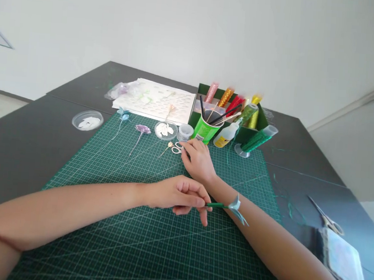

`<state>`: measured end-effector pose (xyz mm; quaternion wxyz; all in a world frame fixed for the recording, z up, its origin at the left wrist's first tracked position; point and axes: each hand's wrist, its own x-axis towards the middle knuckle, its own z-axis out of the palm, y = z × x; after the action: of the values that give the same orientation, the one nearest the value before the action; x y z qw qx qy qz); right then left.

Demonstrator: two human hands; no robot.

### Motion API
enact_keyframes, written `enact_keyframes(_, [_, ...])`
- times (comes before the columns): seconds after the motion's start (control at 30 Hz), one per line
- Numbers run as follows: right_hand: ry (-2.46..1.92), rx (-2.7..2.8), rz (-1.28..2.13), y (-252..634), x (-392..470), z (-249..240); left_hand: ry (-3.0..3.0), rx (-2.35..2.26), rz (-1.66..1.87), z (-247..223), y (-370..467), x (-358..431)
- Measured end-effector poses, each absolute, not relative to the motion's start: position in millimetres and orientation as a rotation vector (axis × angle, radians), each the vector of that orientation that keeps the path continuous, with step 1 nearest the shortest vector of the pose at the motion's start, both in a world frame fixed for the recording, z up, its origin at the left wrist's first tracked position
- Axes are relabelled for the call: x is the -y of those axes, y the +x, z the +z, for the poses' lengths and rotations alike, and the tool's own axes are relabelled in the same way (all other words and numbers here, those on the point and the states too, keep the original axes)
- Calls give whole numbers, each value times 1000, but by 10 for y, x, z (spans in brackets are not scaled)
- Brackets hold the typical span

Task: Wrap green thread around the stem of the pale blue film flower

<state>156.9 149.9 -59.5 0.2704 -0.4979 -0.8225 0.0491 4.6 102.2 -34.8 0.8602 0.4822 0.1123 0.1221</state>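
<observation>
My left hand [182, 195] pinches the green-wrapped stem of a pale blue artificial flower [235, 204] between thumb and forefinger. The blossom points right, in front of my right forearm. Farther away, my right hand [200, 158] has its fingers curled at a pair of white-handled scissors [176, 150]; the blades are hidden beneath the hand. Just left of the handles lies a small yellowish bud on a wire [170, 145]. A clear round tub [185, 132] and a green can [204, 130] holding brushes and sticks stand directly behind my right hand.
On the green cutting mat [127, 239] lie a purple flower [142, 130] and a blue flower [123, 115]. Behind are a dish of white petals [165, 130], a glue bottle [226, 134] and a box of coloured rolls [201, 90]. Other scissors [328, 220] lie at right.
</observation>
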Motion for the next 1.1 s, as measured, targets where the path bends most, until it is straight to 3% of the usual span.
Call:
enact_keyframes(0.63, [-1371, 2176, 293, 2361, -696, -456, 958, -373, 408, -402, -60, -1191])
enact_keyframes(0.9, [-1737, 2349, -51, 2500, -485, -341, 993, -542, 579, -459, 10, -1195])
enact_keyframes(1.1, [-2125, 2413, -78, 2589, -374, -224, 961, -603, 497, -453, -5, -1180])
